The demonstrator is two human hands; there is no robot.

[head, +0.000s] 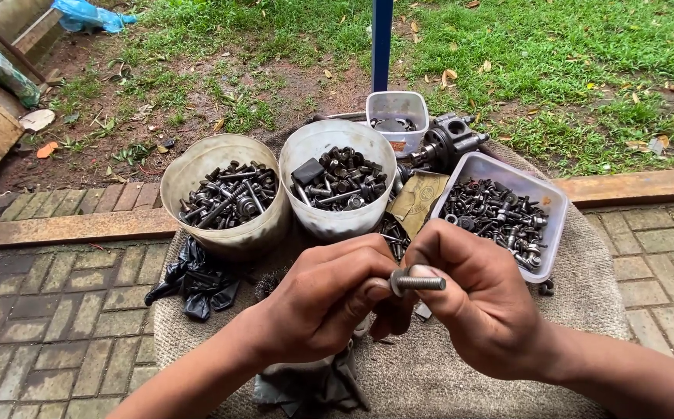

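Observation:
A short metal bolt (pixel 421 282) with a washer or nut at its left end is held level between both hands, in front of me. My left hand (pixel 321 299) pinches the washer end with thumb and fingers. The threaded end is gripped by the fingers of my right hand (pixel 480 302). Both hands hover above a burlap-covered surface (pixel 585 310), just in front of the containers of hardware.
Two round white tubs (pixel 197 167) (pixel 313 140) and a rectangular tray (pixel 558 206) hold several dark bolts and nuts. A small clear box (pixel 396 101), a metal engine part (pixel 441 143), folded cardboard (pixel 418 202) and a black plastic bag (pixel 197 283) lie around. Brick paving, grass and a blue post (pixel 382 43) surround.

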